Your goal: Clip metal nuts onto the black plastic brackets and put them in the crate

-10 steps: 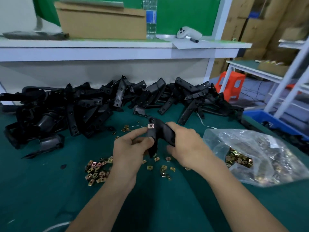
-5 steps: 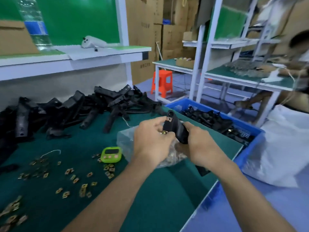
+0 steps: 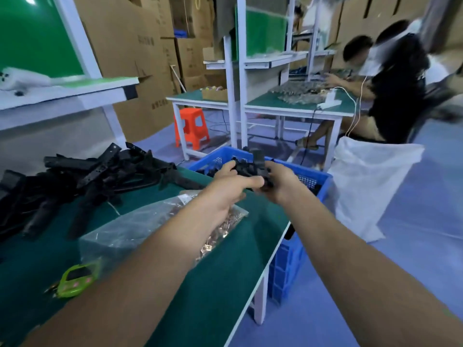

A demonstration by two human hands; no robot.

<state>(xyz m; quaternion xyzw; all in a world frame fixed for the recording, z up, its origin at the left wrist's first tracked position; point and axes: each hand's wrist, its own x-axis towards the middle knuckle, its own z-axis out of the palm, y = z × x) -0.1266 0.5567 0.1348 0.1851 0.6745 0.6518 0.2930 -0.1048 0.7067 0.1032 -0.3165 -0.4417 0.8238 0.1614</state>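
Observation:
Both of my hands hold one black plastic bracket (image 3: 253,166) out over the blue crate (image 3: 318,179) at the table's right end. My left hand (image 3: 230,189) grips its left part and my right hand (image 3: 280,184) grips its right part. The bracket hangs above other black brackets lying in the crate. Any metal nut on it is hidden from view. A pile of loose black brackets (image 3: 82,179) lies on the green table (image 3: 225,284) to the left. A clear bag of metal nuts (image 3: 140,229) lies under my left forearm.
A green timer (image 3: 75,280) sits near the table's front left. A white sack (image 3: 370,181) stands right of the crate. An orange stool (image 3: 191,127) and another workbench (image 3: 295,108) are behind, with seated people (image 3: 395,86) at the far right.
My view has swung right from the table's middle to its right end. Both hands carried the bracket from above the scattered nuts to over the blue crate.

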